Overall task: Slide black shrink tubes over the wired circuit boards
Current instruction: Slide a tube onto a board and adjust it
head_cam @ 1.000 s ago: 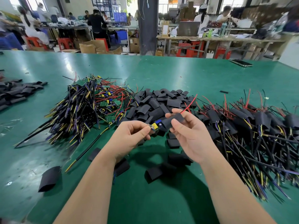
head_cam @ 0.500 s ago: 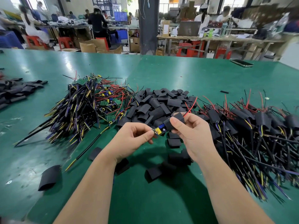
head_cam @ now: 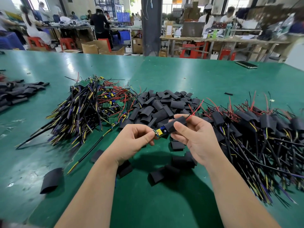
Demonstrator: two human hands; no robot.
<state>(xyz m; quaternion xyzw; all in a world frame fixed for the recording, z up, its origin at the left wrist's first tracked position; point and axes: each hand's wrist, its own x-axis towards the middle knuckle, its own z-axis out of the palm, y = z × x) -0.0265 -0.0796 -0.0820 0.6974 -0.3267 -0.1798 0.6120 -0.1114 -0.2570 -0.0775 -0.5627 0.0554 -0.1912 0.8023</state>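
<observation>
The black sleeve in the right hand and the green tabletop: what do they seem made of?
Black sleeve, part over the circuit board: likely thin, flexible plastic, matte; loose sleeves nearby lie flattened and creased. Green tabletop: seemingly a smooth rubbery or vinyl mat, semi-glossy; it mirrors window light and shows scuffs.

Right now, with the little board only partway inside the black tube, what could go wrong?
1. The circuit board sticks out of the shrink tube, so its yellow part might snag on the tube's mouth.
2. The left hand pinches just the board's end, so it might slip if the right hand, which grips the tube, pushes hard.
3. The thin red wire pokes out of the tube's far end, and tugging could bend it.
</observation>
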